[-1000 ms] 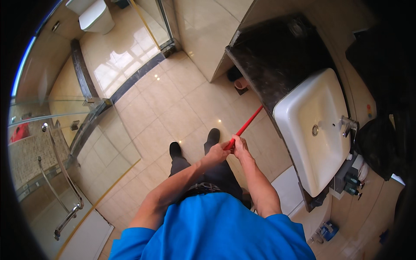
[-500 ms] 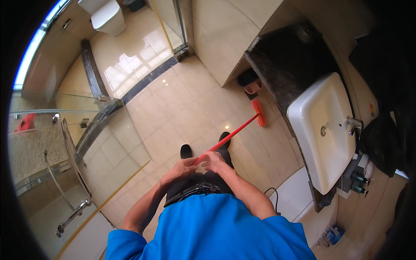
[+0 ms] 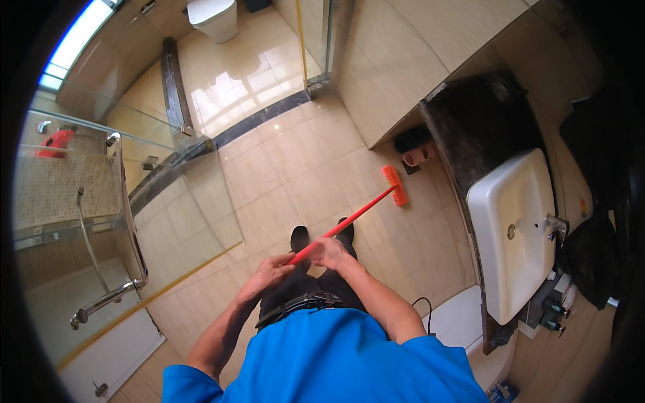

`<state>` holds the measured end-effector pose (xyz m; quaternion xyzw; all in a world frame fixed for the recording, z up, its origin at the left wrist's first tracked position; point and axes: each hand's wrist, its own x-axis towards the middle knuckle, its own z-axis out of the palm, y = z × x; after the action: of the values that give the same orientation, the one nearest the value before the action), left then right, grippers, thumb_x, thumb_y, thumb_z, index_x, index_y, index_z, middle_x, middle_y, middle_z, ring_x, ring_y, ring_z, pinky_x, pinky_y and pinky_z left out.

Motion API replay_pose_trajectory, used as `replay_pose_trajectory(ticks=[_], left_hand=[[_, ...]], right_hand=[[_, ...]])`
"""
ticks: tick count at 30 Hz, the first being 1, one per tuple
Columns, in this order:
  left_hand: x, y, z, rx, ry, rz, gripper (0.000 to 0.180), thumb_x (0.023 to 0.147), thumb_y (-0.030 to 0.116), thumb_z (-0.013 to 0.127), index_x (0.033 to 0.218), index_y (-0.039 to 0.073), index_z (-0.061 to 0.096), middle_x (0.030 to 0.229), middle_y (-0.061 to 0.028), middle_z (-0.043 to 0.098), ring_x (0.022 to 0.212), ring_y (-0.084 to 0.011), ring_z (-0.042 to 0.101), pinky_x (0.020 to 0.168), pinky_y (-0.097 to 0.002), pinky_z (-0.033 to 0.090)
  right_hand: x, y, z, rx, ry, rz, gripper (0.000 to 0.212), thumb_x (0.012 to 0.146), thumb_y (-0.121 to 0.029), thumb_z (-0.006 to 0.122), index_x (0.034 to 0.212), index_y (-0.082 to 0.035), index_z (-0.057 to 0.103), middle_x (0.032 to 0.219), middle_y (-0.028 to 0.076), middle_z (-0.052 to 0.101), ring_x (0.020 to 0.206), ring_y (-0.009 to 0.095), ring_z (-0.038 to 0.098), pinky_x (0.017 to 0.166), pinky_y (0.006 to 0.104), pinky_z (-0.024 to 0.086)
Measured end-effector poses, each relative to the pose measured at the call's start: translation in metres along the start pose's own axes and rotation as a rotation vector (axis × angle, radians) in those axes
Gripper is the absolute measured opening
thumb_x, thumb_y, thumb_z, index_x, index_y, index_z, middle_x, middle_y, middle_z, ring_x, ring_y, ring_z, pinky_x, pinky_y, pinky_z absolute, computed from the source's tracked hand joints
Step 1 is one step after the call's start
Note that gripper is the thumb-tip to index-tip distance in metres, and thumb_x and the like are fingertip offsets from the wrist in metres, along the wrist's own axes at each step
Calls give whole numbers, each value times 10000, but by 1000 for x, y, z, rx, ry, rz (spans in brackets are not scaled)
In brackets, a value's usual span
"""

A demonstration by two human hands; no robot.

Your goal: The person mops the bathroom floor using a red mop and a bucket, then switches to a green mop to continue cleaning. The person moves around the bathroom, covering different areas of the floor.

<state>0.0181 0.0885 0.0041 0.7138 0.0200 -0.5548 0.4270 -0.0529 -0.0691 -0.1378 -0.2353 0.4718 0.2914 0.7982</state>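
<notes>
A long-handled floor brush slants across the picture, its red handle [image 3: 356,218] running from my hands up to an orange-red head [image 3: 395,186] on the tiled floor. My left hand [image 3: 274,270] is closed round the near end of the handle. A little farther up, my right hand [image 3: 329,252] grips the same handle, its fingers partly hidden behind it. The brush head lies a short way left of the vanity, near a pair of pink slippers [image 3: 418,156].
On the right, a white basin [image 3: 507,235] sits on a dark stone counter [image 3: 477,121]. A glass shower enclosure with a metal handle [image 3: 127,215] stands left. Beyond a dark threshold [image 3: 262,115] is a toilet [image 3: 215,19]. My black shoes [image 3: 299,238] are just beyond my hands.
My view has shifted, so the room sits farther right and lower. The brush head has moved left over the floor, away from the slippers and vanity. Both hands keep their grip.
</notes>
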Motion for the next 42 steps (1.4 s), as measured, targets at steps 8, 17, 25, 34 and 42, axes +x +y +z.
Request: replay_pose_trajectory(ticks=[8, 17, 25, 34, 42], left_hand=[[16, 26, 57, -128, 41, -9, 367, 775, 156, 492, 1123, 50, 439, 565, 40, 393, 441, -40, 325, 372, -186, 246], [-13, 22, 60, -203, 137, -141, 361, 774, 172, 501, 1115, 65, 451, 553, 38, 396, 401, -28, 305, 344, -170, 227], [24, 36, 77, -187, 154, -58, 364, 778, 188, 494, 1124, 86, 444, 565, 32, 403, 419, -34, 329, 341, -176, 237], [-18, -24, 45, -281, 41, 14, 360, 783, 168, 484, 1131, 92, 437, 537, 47, 390, 370, -30, 289, 321, -174, 214], [-45, -51, 11, -285, 26, -5, 318, 753, 113, 500, 1055, 12, 490, 630, 23, 466, 521, -44, 374, 433, -191, 290]], right_hand=[[3, -36, -57, -57, -29, -22, 258, 754, -280, 446, 790, -34, 513, 840, 160, 538, 830, 356, 476, 831, 532, 236], [-17, -24, -26, -61, -65, 10, 235, 764, -293, 450, 746, -66, 507, 634, 90, 550, 509, 213, 529, 432, 320, 402], [-10, -57, -53, -87, -1, -76, 257, 753, -283, 434, 749, -38, 510, 692, 116, 552, 601, 245, 523, 496, 344, 392], [7, 6, -21, -112, -8, -27, 240, 761, -271, 427, 689, -55, 502, 655, 103, 528, 595, 251, 495, 484, 346, 338], [7, 35, 18, -184, 82, 18, 211, 772, -254, 415, 760, -50, 467, 653, 112, 530, 541, 239, 513, 446, 341, 393]])
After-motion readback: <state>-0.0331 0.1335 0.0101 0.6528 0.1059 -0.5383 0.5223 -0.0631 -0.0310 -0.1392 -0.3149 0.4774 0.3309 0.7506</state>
